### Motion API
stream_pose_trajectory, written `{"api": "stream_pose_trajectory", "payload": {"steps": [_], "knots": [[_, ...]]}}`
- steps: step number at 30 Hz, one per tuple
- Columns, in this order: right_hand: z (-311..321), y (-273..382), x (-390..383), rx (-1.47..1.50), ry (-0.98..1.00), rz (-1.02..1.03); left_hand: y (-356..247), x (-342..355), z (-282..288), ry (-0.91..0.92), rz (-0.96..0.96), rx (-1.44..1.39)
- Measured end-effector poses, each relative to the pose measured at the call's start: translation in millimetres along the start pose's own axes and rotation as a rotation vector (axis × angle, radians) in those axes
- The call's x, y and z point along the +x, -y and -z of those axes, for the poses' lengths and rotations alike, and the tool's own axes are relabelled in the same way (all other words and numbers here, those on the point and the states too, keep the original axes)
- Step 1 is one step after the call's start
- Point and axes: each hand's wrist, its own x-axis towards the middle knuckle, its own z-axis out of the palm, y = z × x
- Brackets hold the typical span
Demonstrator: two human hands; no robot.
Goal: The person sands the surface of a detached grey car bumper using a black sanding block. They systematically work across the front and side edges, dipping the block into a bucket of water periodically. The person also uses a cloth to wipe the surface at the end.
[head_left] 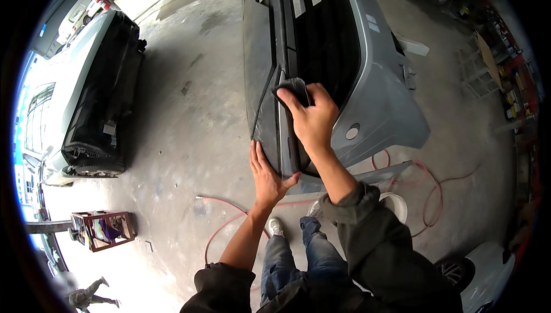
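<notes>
A large grey car bumper (379,89) stretches away in front of me, with a dark slatted grille (321,37) and a small round fitting (352,131). My right hand (310,109) grips a dark, flat pad (291,86), pressed on a narrow ridge beside the grille, thumb on top. My left hand (267,169) holds the near end of that ridge, fingers spread along its left side and thumb on the right, below the right hand. The surface under the pad shows pale scuffing; its underside is hidden.
A white car (57,112) with an exposed black end is at left, near a wooden rack (103,228). Red hoses (433,181) and a white bucket (396,208) lie by my feet. Shelving (505,83) lines the right, above another car (482,278). A person (86,296) is at lower left.
</notes>
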Motion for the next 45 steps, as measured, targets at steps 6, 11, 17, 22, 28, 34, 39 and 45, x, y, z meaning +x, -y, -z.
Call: {"api": "stream_pose_trajectory", "payload": {"steps": [6, 11, 17, 22, 28, 34, 39, 45], "knots": [[23, -47, -95, -0.06, 0.169, -0.097, 8, 0, 3, -0.002, 0.007, 0.051], [46, -28, -74, 0.162, 0.203, -0.279, 0, 15, 30, 0.024, 0.041, -0.14], [23, -1, -23, 0.182, 0.179, -0.292, -48, 114, 75, -0.037, -0.149, -0.271], [8, 4, -6, 0.179, 0.114, -0.321, -52, 147, 68, 0.135, -0.227, -0.299], [-7, 8, -12, 0.265, 0.031, -0.328, -47, 142, 63, 0.089, -0.213, -0.248], [-15, 21, 11, 0.267, 0.002, -0.327, -50, 141, 59, 0.086, -0.232, -0.216], [-6, 14, -6, 0.275, 0.011, -0.295, -52, 142, 61, 0.1, -0.199, -0.202], [-10, 18, 3, 0.294, -0.015, -0.322, -52, 144, 60, 0.095, -0.206, -0.24]]}}
